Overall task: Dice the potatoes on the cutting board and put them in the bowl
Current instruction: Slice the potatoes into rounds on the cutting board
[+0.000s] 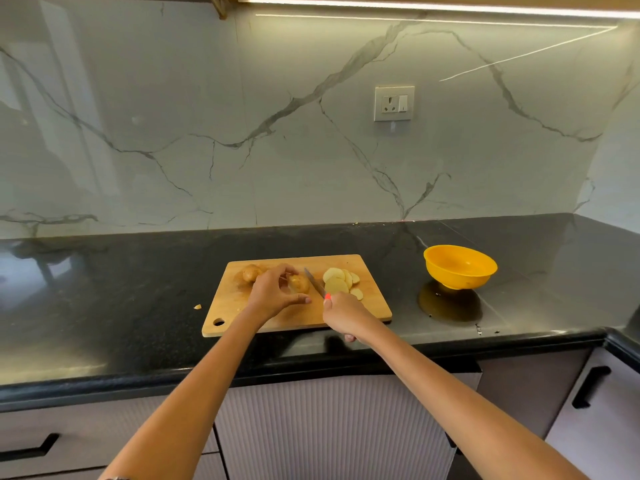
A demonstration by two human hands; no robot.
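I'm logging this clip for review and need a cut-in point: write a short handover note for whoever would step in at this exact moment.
Left hand: holds the part-cut potato down on the cutting board.
Right hand: grips the knife, blade on the board just right of that potato.
Whole potato: uncut, at the board's far left.
Potato slices: round, piled on the board's right side.
Yellow bowl: on the counter right of the board, no potato visible in it.
Done: one potato partly sliced.
Left: finish slicing, dice everything, move it to the bowl.
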